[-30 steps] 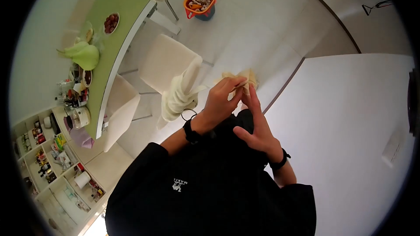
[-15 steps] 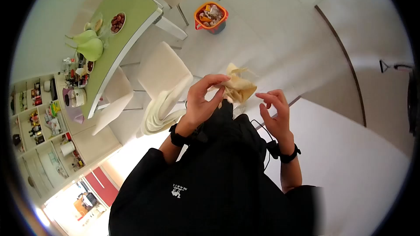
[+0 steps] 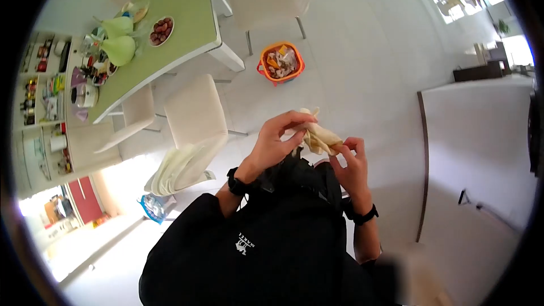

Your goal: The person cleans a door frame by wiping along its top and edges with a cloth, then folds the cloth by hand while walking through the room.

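Note:
A crumpled, folded pale-yellow piece (image 3: 322,139) is in front of my black top; whether it is cloth or peel I cannot tell. My left hand (image 3: 277,139) pinches its upper left end between thumb and fingers. At the lower right end, the thumb and fingertips of my right hand (image 3: 351,164) close on its edge. Both wrists wear black bands. Beyond my hands, on the floor, stands an orange-rimmed bucket (image 3: 281,63) holding scraps, some of them orange, and crumpled clear plastic.
At the left is a green-topped table (image 3: 187,11) with a bowl of dark red fruit (image 3: 162,31) and pale green pear-shaped things (image 3: 119,50). White chairs stand near it, one (image 3: 195,107) bearing a folded cloth (image 3: 181,170). A white cabinet-like surface (image 3: 476,130) is at the right.
My right hand has moved in from apart to grip the yellow piece's edge. The left hand keeps its hold. My view has turned, so the room appears shifted.

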Action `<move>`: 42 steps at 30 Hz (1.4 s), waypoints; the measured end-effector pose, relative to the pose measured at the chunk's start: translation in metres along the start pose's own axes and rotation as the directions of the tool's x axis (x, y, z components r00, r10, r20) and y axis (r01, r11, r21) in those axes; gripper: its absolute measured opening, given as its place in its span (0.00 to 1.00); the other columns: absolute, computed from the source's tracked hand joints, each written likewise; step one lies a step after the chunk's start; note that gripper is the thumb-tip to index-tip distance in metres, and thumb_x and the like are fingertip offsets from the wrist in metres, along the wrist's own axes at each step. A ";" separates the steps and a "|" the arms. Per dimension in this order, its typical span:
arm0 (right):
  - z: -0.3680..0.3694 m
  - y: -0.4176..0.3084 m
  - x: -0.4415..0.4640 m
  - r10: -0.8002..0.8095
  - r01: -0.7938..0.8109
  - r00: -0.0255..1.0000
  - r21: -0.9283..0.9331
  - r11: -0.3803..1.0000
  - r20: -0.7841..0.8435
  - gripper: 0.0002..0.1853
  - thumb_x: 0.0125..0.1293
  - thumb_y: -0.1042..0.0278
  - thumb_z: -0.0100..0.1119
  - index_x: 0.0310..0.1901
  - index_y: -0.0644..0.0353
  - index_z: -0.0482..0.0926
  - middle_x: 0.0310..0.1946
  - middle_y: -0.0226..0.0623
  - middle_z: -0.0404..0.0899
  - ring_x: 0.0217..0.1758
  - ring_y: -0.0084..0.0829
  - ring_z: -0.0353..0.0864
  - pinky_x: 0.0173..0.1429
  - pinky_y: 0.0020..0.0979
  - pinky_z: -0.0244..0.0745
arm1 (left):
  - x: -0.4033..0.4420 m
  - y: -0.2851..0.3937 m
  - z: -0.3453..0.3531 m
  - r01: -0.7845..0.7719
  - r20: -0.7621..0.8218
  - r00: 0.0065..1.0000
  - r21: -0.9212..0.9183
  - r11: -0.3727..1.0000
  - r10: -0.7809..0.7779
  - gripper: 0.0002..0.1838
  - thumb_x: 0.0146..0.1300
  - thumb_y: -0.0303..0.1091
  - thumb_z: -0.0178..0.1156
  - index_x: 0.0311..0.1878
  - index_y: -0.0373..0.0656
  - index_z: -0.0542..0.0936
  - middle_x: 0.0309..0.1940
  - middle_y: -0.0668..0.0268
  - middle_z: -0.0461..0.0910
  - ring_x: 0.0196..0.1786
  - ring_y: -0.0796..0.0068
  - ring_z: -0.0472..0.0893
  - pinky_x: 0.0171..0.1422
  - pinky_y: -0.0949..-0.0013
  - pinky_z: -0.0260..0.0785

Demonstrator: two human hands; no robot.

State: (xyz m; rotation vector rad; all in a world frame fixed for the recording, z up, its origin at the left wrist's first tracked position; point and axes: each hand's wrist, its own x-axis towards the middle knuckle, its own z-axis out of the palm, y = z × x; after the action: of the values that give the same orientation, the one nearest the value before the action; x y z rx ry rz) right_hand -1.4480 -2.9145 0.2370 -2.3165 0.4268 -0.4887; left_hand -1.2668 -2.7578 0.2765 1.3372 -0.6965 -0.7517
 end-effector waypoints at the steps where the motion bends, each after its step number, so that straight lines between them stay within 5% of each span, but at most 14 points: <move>1: -0.011 0.008 0.018 -0.024 0.024 1.000 0.007 1.000 0.012 0.15 0.51 0.79 0.71 0.42 0.59 0.83 0.43 0.38 0.72 0.36 0.34 0.78 0.40 0.34 0.76 | 0.014 0.002 0.001 -0.010 -0.016 1.000 0.069 0.998 0.011 0.20 0.62 0.12 0.55 0.56 0.36 0.80 0.50 0.64 0.81 0.54 0.75 0.79 0.64 0.69 0.70; 6: -0.060 0.053 0.107 -0.084 0.080 0.996 0.139 0.987 0.022 0.12 0.50 0.81 0.69 0.38 0.62 0.82 0.44 0.40 0.73 0.33 0.33 0.79 0.38 0.31 0.76 | 0.091 -0.002 -0.001 -0.019 -0.167 0.984 0.252 0.968 0.063 0.20 0.58 0.12 0.56 0.51 0.41 0.84 0.44 0.65 0.82 0.51 0.70 0.79 0.59 0.69 0.70; 11: -0.088 0.114 0.202 -0.184 0.158 0.977 0.208 0.965 0.108 0.09 0.50 0.81 0.66 0.35 0.61 0.81 0.30 0.35 0.74 0.27 0.32 0.74 0.33 0.32 0.70 | 0.167 -0.013 0.019 -0.022 -0.287 0.943 0.452 0.891 0.169 0.16 0.57 0.15 0.58 0.45 0.43 0.85 0.42 0.65 0.82 0.48 0.66 0.79 0.58 0.67 0.70; 15: -0.127 0.168 0.279 -0.343 0.295 0.914 0.224 0.929 0.218 0.07 0.50 0.79 0.65 0.31 0.58 0.80 0.18 0.30 0.69 0.21 0.32 0.69 0.29 0.33 0.64 | 0.231 -0.016 0.048 0.044 -0.387 0.911 0.433 0.900 0.142 0.14 0.57 0.15 0.56 0.41 0.42 0.85 0.40 0.66 0.82 0.48 0.67 0.79 0.58 0.66 0.70; 21: -0.183 0.247 0.401 -0.420 0.310 0.864 0.366 0.878 0.276 0.06 0.51 0.79 0.65 0.30 0.58 0.79 0.18 0.30 0.70 0.21 0.32 0.67 0.29 0.33 0.63 | 0.337 -0.021 0.104 0.107 -0.511 0.858 0.282 0.953 0.055 0.13 0.58 0.13 0.53 0.39 0.37 0.84 0.38 0.64 0.82 0.46 0.71 0.79 0.54 0.69 0.70; 27: -0.209 0.283 0.491 -0.391 0.202 0.832 0.442 0.874 0.393 0.06 0.52 0.78 0.65 0.30 0.59 0.78 0.20 0.30 0.73 0.22 0.30 0.68 0.29 0.31 0.64 | 0.428 -0.027 0.122 0.170 -0.578 0.808 0.410 0.896 0.111 0.10 0.61 0.21 0.60 0.45 0.39 0.82 0.43 0.63 0.82 0.50 0.68 0.80 0.59 0.68 0.71; 32: -0.197 0.310 0.566 -0.473 0.314 0.772 0.392 0.865 0.424 0.06 0.52 0.77 0.66 0.31 0.58 0.78 0.21 0.30 0.74 0.22 0.30 0.69 0.30 0.31 0.65 | 0.499 -0.027 0.114 0.244 -0.597 0.769 0.602 0.760 0.226 0.18 0.59 0.31 0.68 0.53 0.42 0.80 0.47 0.63 0.81 0.55 0.63 0.79 0.65 0.63 0.68; 35: -0.190 0.320 0.616 -0.468 0.347 0.757 0.326 0.879 0.457 0.07 0.53 0.76 0.67 0.31 0.58 0.78 0.21 0.30 0.74 0.23 0.31 0.70 0.31 0.32 0.66 | 0.557 -0.035 0.094 0.137 -0.548 0.794 0.581 0.803 0.262 0.20 0.59 0.41 0.70 0.51 0.43 0.81 0.43 0.61 0.80 0.49 0.61 0.79 0.59 0.61 0.70; 38: -0.186 0.331 0.671 -0.423 0.360 0.759 0.223 0.906 0.495 0.07 0.53 0.76 0.66 0.31 0.57 0.77 0.22 0.31 0.74 0.24 0.33 0.72 0.32 0.34 0.68 | 0.627 -0.023 0.061 0.175 -0.288 0.956 0.425 0.888 -0.051 0.22 0.57 0.42 0.71 0.51 0.42 0.80 0.45 0.60 0.80 0.51 0.58 0.79 0.62 0.61 0.68; 42: -0.191 0.329 0.747 -0.386 0.421 0.736 0.071 0.904 0.555 0.07 0.52 0.76 0.66 0.31 0.56 0.77 0.22 0.32 0.75 0.26 0.34 0.75 0.35 0.35 0.70 | 0.731 -0.031 0.023 -0.121 0.015 0.990 0.583 0.803 0.139 0.24 0.57 0.48 0.70 0.51 0.43 0.80 0.45 0.59 0.81 0.51 0.54 0.79 0.58 0.58 0.70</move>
State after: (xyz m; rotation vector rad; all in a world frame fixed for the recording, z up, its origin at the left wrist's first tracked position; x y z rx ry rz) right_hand -0.9364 -3.5757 0.2972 -2.4721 -0.3677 0.0321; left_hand -0.8576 -3.3650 0.2601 1.8304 -1.0398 -0.4092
